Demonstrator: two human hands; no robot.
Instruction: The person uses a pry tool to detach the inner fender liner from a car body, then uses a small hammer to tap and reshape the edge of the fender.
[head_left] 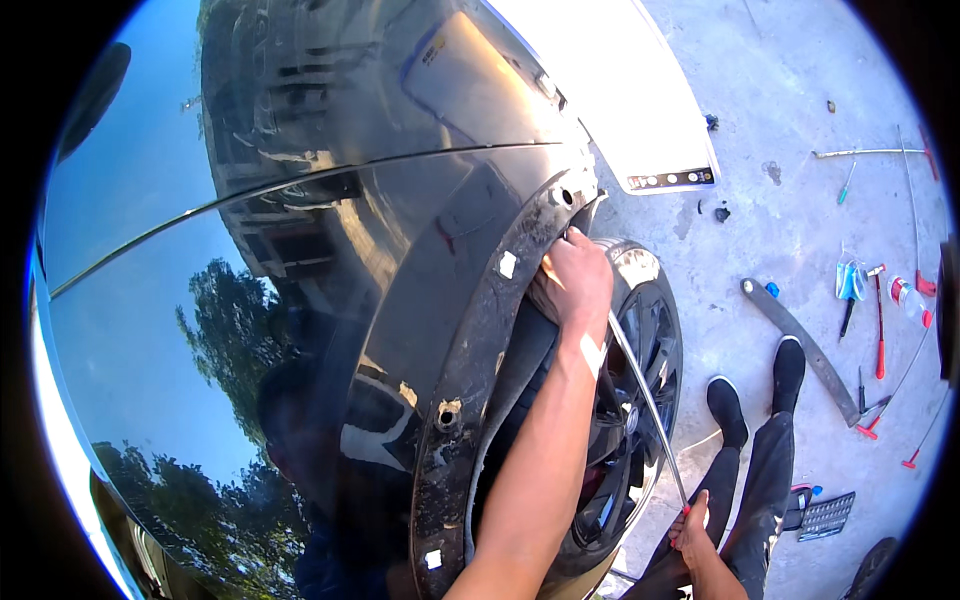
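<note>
My left hand [578, 268] is curled into the gap under the dark car's wheel-arch edge [505, 300], near a round hole; its fingertips and whatever they grip are hidden. A long metal rod [645, 385] runs from behind that hand down across the black wheel [630, 420]. My right hand [692, 530] is closed round the rod's red handle at the lower right. The glossy body panel [400, 310] beside the arch reflects trees and sky.
A white panel [650, 100] lies at the top. On the concrete at right are a flat grey bar [810, 350], several red-handled rods [880, 350], a plastic bottle [905, 300], a blue mask [850, 280] and a black tray [825, 515]. My black shoes [728, 410] are beside the wheel.
</note>
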